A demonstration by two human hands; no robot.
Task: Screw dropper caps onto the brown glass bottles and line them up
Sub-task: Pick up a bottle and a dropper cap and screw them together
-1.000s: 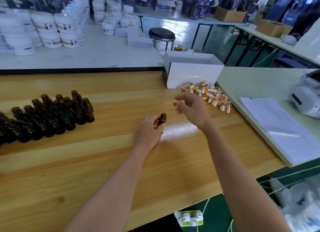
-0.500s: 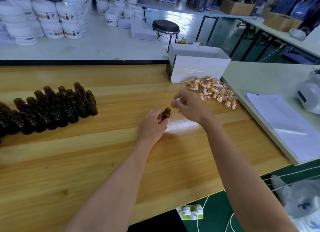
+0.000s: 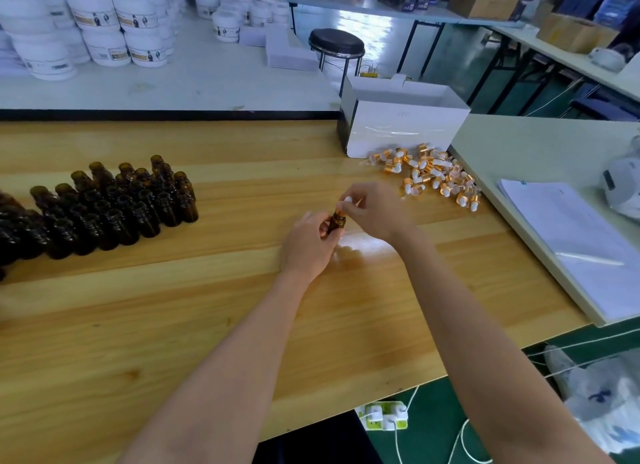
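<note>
My left hand (image 3: 310,243) grips a small brown glass bottle (image 3: 336,222) upright above the wooden table (image 3: 173,307). Sitting on the bottle's neck is a dropper cap (image 3: 346,202) with a white bulb, pinched by the fingers of my right hand (image 3: 375,210). A cluster of several uncapped brown bottles (image 3: 104,207) stands at the left of the table. A loose pile of gold-and-white dropper caps (image 3: 429,174) lies at the right, in front of a white box.
An open white box (image 3: 401,127) stands at the table's back right. A stack of white paper (image 3: 581,242) lies on the adjoining pale table. White jars (image 3: 104,30) fill the bench behind. A black stool (image 3: 336,44) stands beyond the box.
My right hand brought the dropper cap from beside the bottle down onto its neck. Both hands stayed together near the table's middle while the camera tilted slightly.
</note>
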